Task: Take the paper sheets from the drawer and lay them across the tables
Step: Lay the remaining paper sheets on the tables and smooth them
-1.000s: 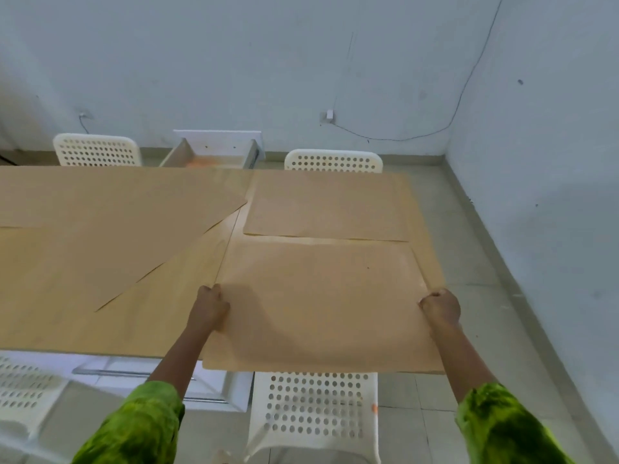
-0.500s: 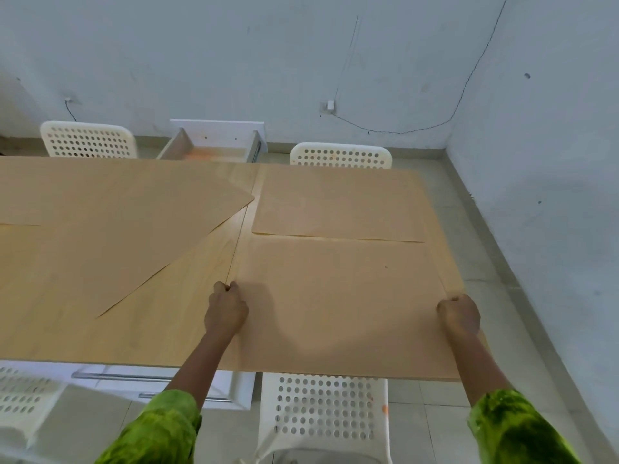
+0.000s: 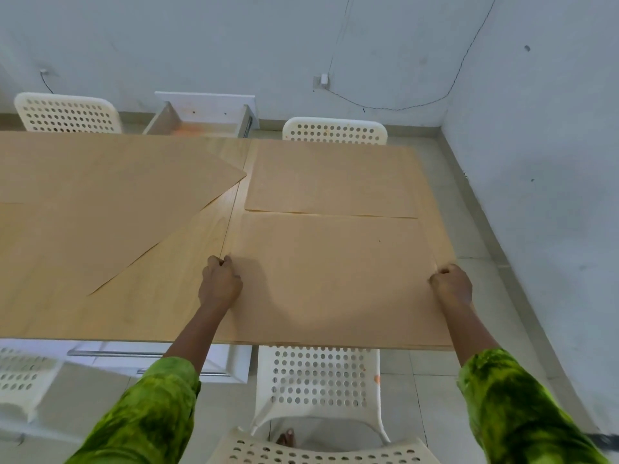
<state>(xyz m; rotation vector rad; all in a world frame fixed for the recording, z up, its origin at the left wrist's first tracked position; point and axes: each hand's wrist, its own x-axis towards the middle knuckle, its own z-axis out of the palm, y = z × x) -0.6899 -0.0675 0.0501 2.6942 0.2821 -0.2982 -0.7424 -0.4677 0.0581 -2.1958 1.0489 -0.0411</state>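
lower centre: left hand point(image 3: 219, 285) and right hand point(image 3: 451, 285) clenched on side edges of near paper sheet point(image 3: 331, 279), lying flat at front of table point(image 3: 160, 296). likely thin, light, floppy, easily creased; best gripped at opposite edges, kept taut. just beyond: second sheet point(image 3: 331, 177). upper left: skewed sheet point(image 3: 100, 202), open drawer point(image 3: 201, 118).

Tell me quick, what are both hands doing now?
Left hand: closed, gripping left edge of the near paper sheet.
Right hand: closed, gripping its right edge.
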